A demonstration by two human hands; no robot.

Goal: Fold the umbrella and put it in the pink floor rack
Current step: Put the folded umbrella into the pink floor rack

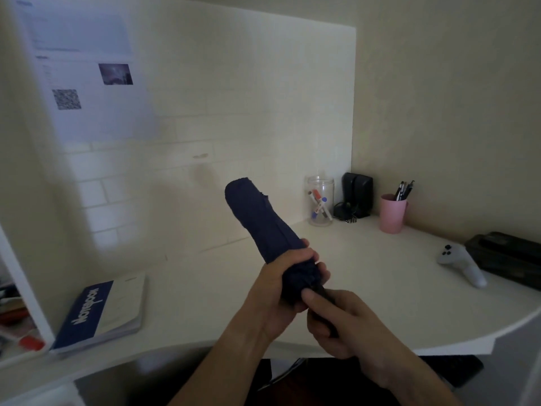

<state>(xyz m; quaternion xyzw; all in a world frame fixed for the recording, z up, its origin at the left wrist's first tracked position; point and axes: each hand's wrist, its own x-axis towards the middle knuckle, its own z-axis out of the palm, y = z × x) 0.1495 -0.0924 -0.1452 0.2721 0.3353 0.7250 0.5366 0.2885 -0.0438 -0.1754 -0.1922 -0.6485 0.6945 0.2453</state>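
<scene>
A dark blue umbrella (pixel 257 218) is collapsed and rolled into a thick bundle. It points up and away from me over the white desk (pixel 380 288). My left hand (pixel 278 291) is wrapped around the lower end of the fabric bundle. Just below it, my right hand (pixel 339 320) grips the dark handle, with the thumb pressed against the fabric edge. The pink floor rack is nowhere in view.
On the desk stand a clear jar of markers (pixel 320 205), a black speaker (pixel 357 199), a pink cup of pens (pixel 393 213), a white game controller (pixel 462 263) and a dark case (pixel 509 256). A blue notebook (pixel 102 312) lies at the left.
</scene>
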